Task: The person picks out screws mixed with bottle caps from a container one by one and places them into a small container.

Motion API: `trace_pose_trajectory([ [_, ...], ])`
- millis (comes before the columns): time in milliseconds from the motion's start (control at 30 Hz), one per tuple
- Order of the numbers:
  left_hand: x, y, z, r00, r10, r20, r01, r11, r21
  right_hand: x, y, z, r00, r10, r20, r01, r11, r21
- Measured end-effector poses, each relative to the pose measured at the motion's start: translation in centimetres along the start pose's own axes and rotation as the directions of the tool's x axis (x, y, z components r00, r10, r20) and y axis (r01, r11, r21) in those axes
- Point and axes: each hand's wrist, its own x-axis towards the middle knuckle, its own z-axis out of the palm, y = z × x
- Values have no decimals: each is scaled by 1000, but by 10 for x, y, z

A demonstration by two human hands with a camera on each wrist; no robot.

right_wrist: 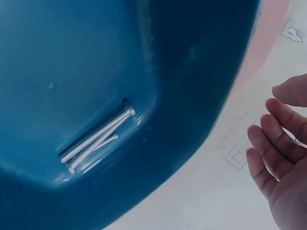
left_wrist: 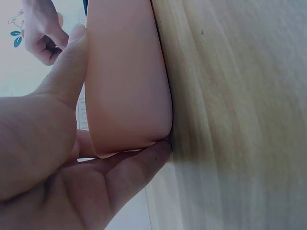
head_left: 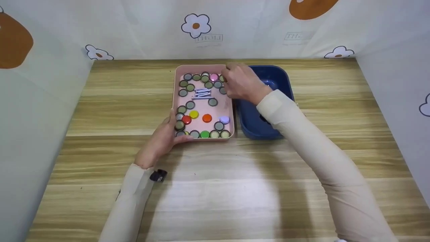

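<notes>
– Flowered cloth (head_left: 151, 30) walls in the bench (head_left: 127, 97); who's at left?

– Left hand (head_left: 160, 136), thumb and fingers holding the pink tray's (head_left: 201, 107) near-left corner! Between its one and two o'clock, metal fasteners (head_left: 203, 95) lie amid bottle caps (head_left: 207, 118), long axis nine to three.

– And the right hand (head_left: 240, 82)?

– Nearer! Fasteners between its eight and nine o'clock; fingers loosely bent, nothing seen in them.

– Far right?

– Blue tub (head_left: 247, 117) at its four, more fasteners (right_wrist: 97, 136) inside. Sleeve (head_left: 315, 154) covers part; that dark patch (head_left: 264, 119) beats me, and head-on, the right fingertips are hidden.
</notes>
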Motion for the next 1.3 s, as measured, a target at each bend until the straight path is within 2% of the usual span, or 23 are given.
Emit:
trace_pose_trajectory([
  [200, 1, 1, 2, 999, -35, 15, 36, 999, -33, 2, -6, 1, 998, 38, 52, -40, 998, 52],
  [333, 2, 1, 1, 999, -29, 18, 30, 999, -40, 4, -8, 1, 997, 47, 60, -51, 997, 60],
  [367, 2, 1, 1, 1000, -24, 15, 24, 999, -33, 5, -9, 1, 997, 47, 60, -51, 997, 61],
  [467, 0, 1, -1, 1000, 25, 7, -25, 998, 64, 8, -12, 0, 996, 55, 71, -61, 995, 84],
  [600, -1, -1, -3, 998, 69, -3, -68, 990, 120, 13, -19, -1, 992, 78, 95, -91, 986, 138],
  [700, 0, 0, -4, 998, 59, -7, -58, 994, 88, 17, -24, 0, 993, 82, 91, -96, 981, 168],
  [1100, -1, 2, -3, 999, 49, -10, -47, 992, 117, 21, -40, 3, 984, 104, 146, -143, 945, 295],
  [1300, 0, 1, -1, 999, 37, 11, -37, 999, -4, 25, -46, 4, 983, 131, 132, -167, 934, 315],
])
